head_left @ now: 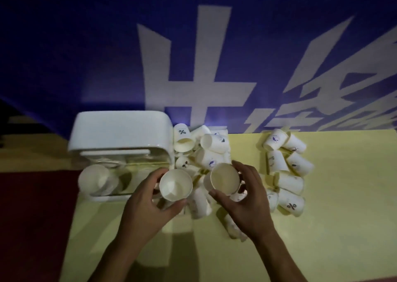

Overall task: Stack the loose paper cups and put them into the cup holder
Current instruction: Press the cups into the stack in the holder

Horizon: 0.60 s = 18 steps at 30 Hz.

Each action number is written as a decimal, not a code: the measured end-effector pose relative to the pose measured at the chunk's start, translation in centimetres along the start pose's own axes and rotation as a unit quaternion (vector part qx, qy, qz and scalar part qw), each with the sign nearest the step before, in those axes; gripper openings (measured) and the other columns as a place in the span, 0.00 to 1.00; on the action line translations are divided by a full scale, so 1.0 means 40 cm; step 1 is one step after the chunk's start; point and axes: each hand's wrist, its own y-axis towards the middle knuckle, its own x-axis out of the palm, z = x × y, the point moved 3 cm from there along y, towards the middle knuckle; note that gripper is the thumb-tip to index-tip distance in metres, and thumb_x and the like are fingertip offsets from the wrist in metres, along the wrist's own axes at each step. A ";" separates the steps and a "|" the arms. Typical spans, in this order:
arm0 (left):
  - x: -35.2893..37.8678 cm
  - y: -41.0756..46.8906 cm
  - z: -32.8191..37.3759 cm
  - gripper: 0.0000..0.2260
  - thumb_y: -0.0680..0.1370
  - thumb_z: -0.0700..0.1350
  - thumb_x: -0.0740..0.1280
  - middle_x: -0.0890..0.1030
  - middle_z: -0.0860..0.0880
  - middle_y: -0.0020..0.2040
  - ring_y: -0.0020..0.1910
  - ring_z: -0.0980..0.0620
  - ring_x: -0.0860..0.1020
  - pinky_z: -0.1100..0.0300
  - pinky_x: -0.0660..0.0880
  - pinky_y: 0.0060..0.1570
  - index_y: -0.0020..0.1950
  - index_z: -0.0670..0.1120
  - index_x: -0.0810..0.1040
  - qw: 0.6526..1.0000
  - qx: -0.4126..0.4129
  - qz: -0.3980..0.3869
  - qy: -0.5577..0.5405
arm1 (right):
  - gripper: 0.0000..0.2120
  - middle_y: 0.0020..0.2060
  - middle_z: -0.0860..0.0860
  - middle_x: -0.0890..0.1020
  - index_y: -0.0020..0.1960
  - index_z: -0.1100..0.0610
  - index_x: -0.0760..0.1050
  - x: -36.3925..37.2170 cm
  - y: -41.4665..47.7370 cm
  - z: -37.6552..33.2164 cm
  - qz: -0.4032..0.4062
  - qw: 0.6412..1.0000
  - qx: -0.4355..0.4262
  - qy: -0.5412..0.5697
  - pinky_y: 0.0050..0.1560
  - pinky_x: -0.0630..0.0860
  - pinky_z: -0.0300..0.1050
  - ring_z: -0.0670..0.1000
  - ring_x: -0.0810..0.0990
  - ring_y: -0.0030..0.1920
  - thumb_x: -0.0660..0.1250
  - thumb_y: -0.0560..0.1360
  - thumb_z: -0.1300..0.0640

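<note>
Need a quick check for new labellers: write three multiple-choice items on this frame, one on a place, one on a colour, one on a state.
1. Where does the white cup holder stand relative to the middle heap of paper cups?
A. left of it
B. right of it
C. on top of it

2. The tabletop is
A. green
B. pale yellow
C. black

3. The left hand and right hand are
A. both empty
B. gripping one cup together
C. each gripping its own cup

Answers:
1 A: the holder sits at the heap's left edge.
2 B: a yellow surface shows around the cups.
3 C: the left cup and right cup are apart, one per hand.
</note>
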 end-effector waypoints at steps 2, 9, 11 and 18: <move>-0.070 -0.028 -0.047 0.34 0.65 0.60 0.81 0.78 0.67 0.62 0.56 0.62 0.79 0.60 0.79 0.50 0.68 0.67 0.70 1.000 0.003 0.015 0.009 | 0.33 0.60 0.35 0.75 0.66 0.45 0.73 0.074 -0.021 -0.048 -0.004 1.000 -0.006 0.009 0.48 0.76 0.40 0.46 0.78 0.58 0.79 0.65 0.38; -0.196 -0.044 -0.173 0.32 0.67 0.57 0.82 0.80 0.62 0.61 0.58 0.59 0.79 0.57 0.79 0.54 0.67 0.60 0.73 0.999 -0.013 0.032 -0.008 | 0.32 0.60 0.38 0.77 0.65 0.36 0.71 0.257 -0.080 -0.141 0.006 1.000 -0.009 0.023 0.50 0.75 0.33 0.45 0.78 0.60 0.80 0.65 0.41; -0.196 -0.020 -0.183 0.32 0.67 0.56 0.82 0.80 0.61 0.60 0.58 0.57 0.80 0.54 0.80 0.53 0.67 0.57 0.74 0.999 -0.010 0.031 -0.014 | 0.32 0.60 0.38 0.77 0.64 0.34 0.70 0.275 -0.088 -0.146 0.012 1.000 0.002 0.023 0.51 0.75 0.32 0.44 0.78 0.60 0.80 0.64 0.42; -0.145 0.057 -0.210 0.35 0.69 0.58 0.80 0.78 0.56 0.67 0.65 0.54 0.75 0.50 0.77 0.62 0.72 0.57 0.71 1.000 -0.007 0.013 0.012 | 0.33 0.60 0.42 0.78 0.66 0.48 0.75 0.273 -0.090 -0.124 0.023 0.999 0.030 0.007 0.51 0.78 0.39 0.45 0.78 0.60 0.84 0.65 0.47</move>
